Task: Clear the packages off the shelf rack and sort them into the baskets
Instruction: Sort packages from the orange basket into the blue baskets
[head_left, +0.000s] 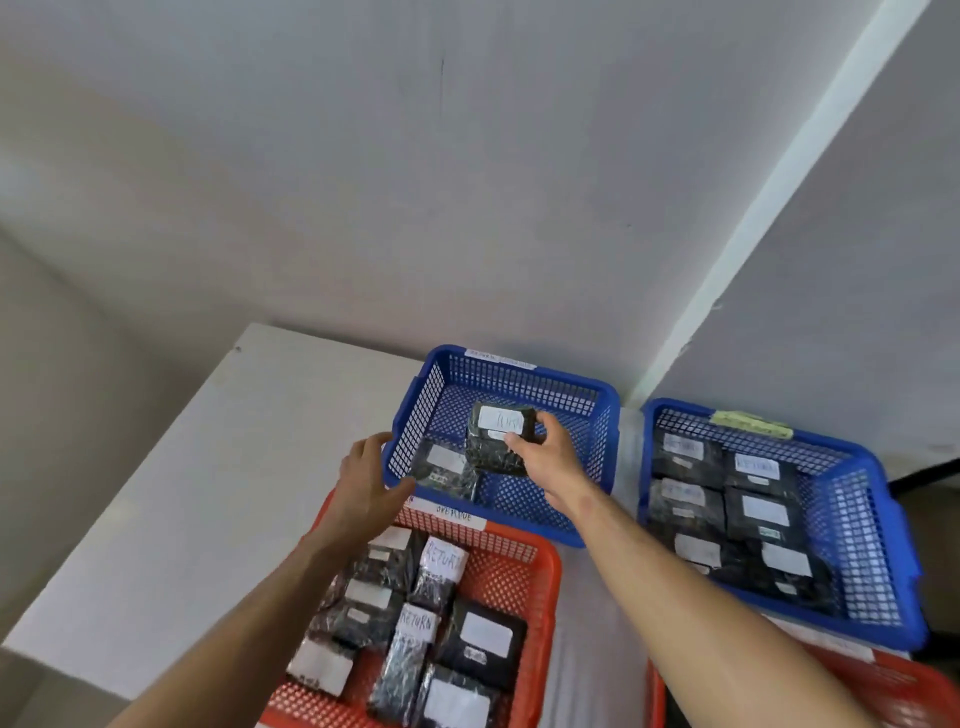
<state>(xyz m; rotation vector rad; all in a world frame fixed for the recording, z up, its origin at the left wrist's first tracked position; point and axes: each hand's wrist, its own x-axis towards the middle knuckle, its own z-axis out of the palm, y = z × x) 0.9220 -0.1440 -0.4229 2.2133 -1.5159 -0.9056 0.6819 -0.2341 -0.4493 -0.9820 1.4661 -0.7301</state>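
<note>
Here the right hand (545, 457) pinches a black package (498, 439) by its right edge, thumb on the near face and fingers behind, holding it tilted inside the middle blue basket (519, 371). Just left of that hand, a second black package (447, 470) lies flat on the basket floor; the floor to the hand's right and nearer side is bare mesh. The left hand (366, 480) is spread, fingers relaxed, at the basket's left rim, whether touching it I cannot tell. Below both hands sits an orange basket (545, 566) packed with labelled packages; right of the right hand, another blue basket (872, 467) holds more. All rest on a white tabletop (197, 493) against a pale wall corner (649, 374).
</note>
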